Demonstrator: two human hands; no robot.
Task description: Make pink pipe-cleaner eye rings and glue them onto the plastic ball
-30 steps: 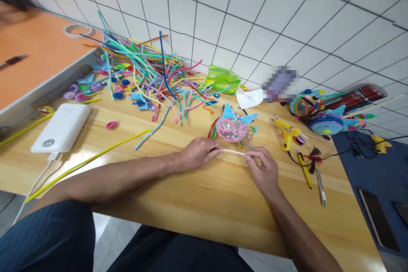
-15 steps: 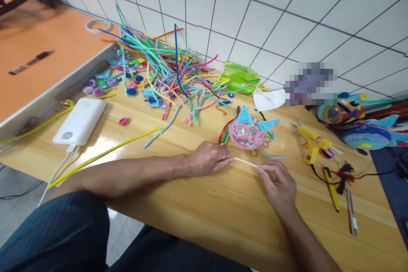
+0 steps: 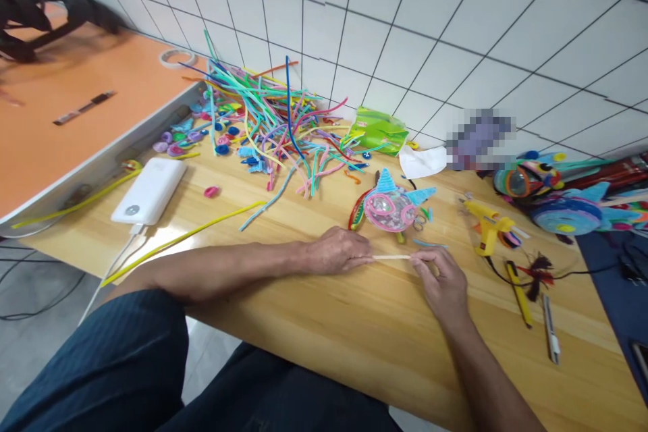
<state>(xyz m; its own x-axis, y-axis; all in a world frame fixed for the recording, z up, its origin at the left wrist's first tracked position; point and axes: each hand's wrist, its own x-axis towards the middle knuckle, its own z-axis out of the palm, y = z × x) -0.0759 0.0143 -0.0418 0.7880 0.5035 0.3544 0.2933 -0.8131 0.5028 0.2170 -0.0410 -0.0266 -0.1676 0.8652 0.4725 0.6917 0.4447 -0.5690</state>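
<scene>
A short pale pipe cleaner [image 3: 391,257] is stretched level between my two hands, just above the wooden table. My left hand [image 3: 338,251] pinches its left end, with the fingers pressed together. Thumb and forefinger of my right hand [image 3: 441,280] close on its right end. Just beyond the hands sits a fish figure [image 3: 389,210] with a clear, glittery body, pink pipe-cleaner rings and blue fins. A small piece of blue pipe cleaner [image 3: 429,243] lies close to my right hand.
A heap of coloured pipe cleaners [image 3: 263,108] lies by the tiled wall. At left are a white power bank [image 3: 149,190] and a yellow pipe cleaner [image 3: 192,237]. To the right lie a yellow glue gun [image 3: 487,226], a yellow pen-like tool [image 3: 519,293] and a utility knife [image 3: 551,329].
The pale pipe cleaner was slightly bowed and sloping down to the right; now it is straight and nearly level. The camera view has shifted a little. Both hands keep their hold.
</scene>
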